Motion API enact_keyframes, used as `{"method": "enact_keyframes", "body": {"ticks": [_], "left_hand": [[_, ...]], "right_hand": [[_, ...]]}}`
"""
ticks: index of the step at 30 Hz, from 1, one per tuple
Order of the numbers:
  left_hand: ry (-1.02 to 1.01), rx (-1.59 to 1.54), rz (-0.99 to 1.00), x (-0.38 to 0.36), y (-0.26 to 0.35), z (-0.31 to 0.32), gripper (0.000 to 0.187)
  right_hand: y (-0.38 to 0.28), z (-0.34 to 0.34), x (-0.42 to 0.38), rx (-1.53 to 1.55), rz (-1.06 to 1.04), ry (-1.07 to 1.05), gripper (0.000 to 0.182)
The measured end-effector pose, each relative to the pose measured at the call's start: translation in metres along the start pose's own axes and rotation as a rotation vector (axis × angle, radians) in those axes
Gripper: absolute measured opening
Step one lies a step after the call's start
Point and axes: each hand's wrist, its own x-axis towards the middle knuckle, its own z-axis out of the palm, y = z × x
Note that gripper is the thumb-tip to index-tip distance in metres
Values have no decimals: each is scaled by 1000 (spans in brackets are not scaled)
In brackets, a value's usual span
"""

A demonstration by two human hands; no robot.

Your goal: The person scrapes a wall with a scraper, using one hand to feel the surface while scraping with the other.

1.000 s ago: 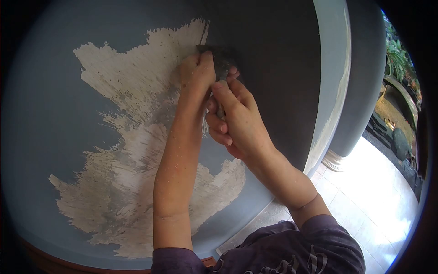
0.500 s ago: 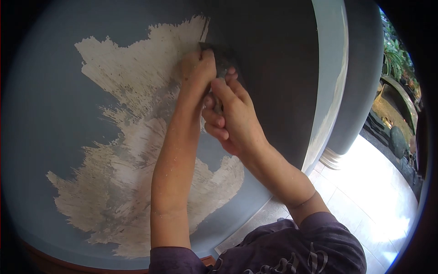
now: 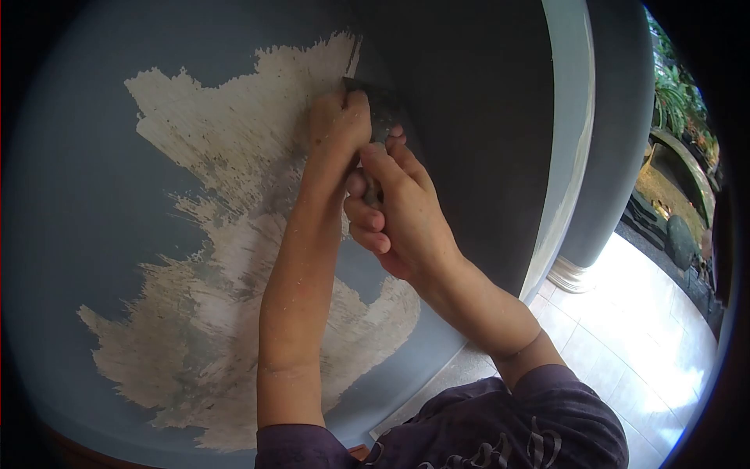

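Observation:
My right hand (image 3: 402, 199) is wrapped around the handle of a scraper (image 3: 383, 109), its fingers curled and thumb on top. The dark blade points up and away and lies against the wall near the corner. My left hand (image 3: 340, 125) is closed at the blade's left edge, thumb on the blade; its other fingertips are hidden. Around both hands the blue-grey wall (image 3: 70, 211) bears a large ragged patch of bare, pale plaster (image 3: 226, 105), streaked with scrape marks. A thin dark line runs up the patch's edge just above the blade.
A dark adjoining wall (image 3: 476, 141) rises at the right, ending in a pale edge strip (image 3: 569, 117). Beyond it stands a grey column (image 3: 621, 133) with a moulded base. White floor tiles (image 3: 617, 344) run along the right, with plants (image 3: 676, 102) and stones outside.
The view has shifted slightly, the patch sitting a little lower. Both hands keep nearly the same place and grip, with the blade marginally lower in view.

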Motion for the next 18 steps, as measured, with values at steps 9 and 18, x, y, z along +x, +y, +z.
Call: {"method": "enact_keyframes", "body": {"ticks": [9,18], "left_hand": [[38,65,263,-11,9,-5,35],[249,105,229,-28,-3,-11,34]], "right_hand": [[-16,5,13,-19,13,-22,24],[3,-33,-10,-652,-80,-201,61]]}}
